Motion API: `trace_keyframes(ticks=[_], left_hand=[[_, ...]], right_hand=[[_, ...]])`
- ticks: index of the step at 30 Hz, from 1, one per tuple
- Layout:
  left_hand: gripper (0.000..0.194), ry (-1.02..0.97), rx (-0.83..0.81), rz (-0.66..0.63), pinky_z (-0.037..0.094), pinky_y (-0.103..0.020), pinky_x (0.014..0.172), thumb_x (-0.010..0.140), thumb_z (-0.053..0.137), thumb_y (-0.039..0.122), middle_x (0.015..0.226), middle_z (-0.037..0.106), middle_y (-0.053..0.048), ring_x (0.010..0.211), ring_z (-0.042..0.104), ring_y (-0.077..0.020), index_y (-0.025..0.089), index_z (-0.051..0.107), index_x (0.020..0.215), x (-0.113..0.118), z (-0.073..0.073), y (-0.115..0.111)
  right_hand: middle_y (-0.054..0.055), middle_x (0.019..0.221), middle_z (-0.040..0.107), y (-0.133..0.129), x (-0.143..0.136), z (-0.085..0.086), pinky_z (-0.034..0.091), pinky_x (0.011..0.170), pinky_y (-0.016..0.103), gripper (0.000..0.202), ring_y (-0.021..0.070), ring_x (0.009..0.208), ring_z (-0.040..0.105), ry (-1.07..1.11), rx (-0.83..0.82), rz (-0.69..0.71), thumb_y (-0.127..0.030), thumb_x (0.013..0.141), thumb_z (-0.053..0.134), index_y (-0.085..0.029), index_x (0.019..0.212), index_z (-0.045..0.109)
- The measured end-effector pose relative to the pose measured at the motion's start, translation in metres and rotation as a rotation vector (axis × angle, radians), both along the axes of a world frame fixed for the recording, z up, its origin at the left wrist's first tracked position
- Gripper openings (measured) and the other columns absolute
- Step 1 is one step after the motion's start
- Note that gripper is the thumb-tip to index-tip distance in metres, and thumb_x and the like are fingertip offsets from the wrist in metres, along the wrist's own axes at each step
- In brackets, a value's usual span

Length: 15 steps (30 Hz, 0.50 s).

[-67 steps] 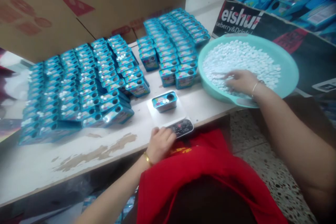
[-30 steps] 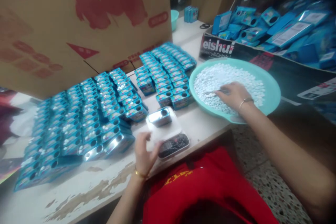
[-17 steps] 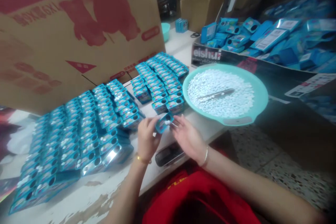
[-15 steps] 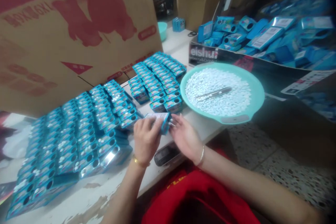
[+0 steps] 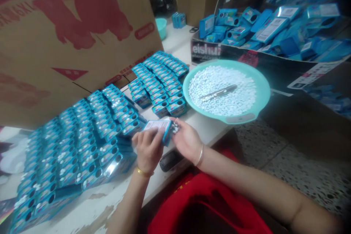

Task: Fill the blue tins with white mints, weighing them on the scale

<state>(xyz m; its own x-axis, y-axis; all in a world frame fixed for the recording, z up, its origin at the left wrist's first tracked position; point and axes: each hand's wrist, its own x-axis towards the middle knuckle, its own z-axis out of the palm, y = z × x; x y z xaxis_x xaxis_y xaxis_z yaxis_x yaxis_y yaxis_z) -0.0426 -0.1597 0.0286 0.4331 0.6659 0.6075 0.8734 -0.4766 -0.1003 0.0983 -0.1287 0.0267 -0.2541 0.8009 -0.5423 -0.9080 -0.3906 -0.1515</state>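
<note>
My left hand [image 5: 148, 150] grips a small blue box [image 5: 157, 125] from above, fingers wrapped over it, its pale printed side facing up. The box is tilted toward my right hand [image 5: 189, 140], which lies open and slightly cupped, palm up. Several small white pellets [image 5: 174, 128] rest at the box's end, by the fingers of that hand. Beyond it, a mint-green basin [image 5: 264, 91] holds a layer of white pellets [image 5: 241, 75] with a slim metal tool [image 5: 219, 92] lying on top.
Rows of blue boxes with dark round holes [image 5: 90, 137] cover the table's left, white pellets on many. Another block of boxes [image 5: 159, 80] stands behind my hands. A large carton [image 5: 115, 58] rises behind; a dark carton [image 5: 214, 53] at right is heaped with boxes. A black object [image 5: 170, 161] lies near the edge.
The camera view has shifted a little. More white pellets now show between the box and my right palm. The box is still in my left hand.
</note>
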Motion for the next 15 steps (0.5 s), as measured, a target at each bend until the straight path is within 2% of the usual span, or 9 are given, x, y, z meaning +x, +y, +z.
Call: trace_keyframes(ticks=[4, 11, 15], left_hand=[[0.042, -0.037, -0.017, -0.001, 0.033, -0.039, 0.081, 0.080, 0.055, 0.013, 0.099, 0.065, -0.007, 0.088, 0.054, -0.0209, 0.027, 0.054, 0.120, 0.001, -0.007, 0.000], [0.041, -0.072, 0.051, -0.029, 0.033, -0.039, 0.083, 0.078, 0.056, 0.010, 0.102, 0.064, -0.008, 0.096, 0.055, -0.0214, 0.026, 0.056, 0.116, 0.000, 0.000, -0.011], [0.042, -0.093, -0.005, -0.004, 0.033, -0.038, 0.081, 0.077, 0.056, 0.010, 0.101, 0.065, -0.007, 0.091, 0.055, -0.0207, 0.026, 0.056, 0.115, -0.005, -0.008, -0.012]], right_hand=[[0.002, 0.076, 0.067, -0.001, 0.003, 0.000, 0.054, 0.073, 0.026, 0.008, 0.0147, 0.077, 0.065, -0.029, 0.008, 0.028, -0.018, 0.083, 0.055, -0.017, 0.080, 0.062], [0.001, 0.076, 0.068, -0.005, 0.006, 0.011, 0.054, 0.072, 0.026, 0.014, 0.0140, 0.075, 0.064, -0.044, -0.045, 0.085, -0.018, 0.086, 0.051, -0.017, 0.081, 0.064], [0.004, 0.075, 0.068, -0.007, 0.002, 0.011, 0.054, 0.075, 0.025, 0.021, 0.0132, 0.075, 0.064, -0.051, -0.043, 0.069, -0.015, 0.090, 0.046, -0.014, 0.078, 0.063]])
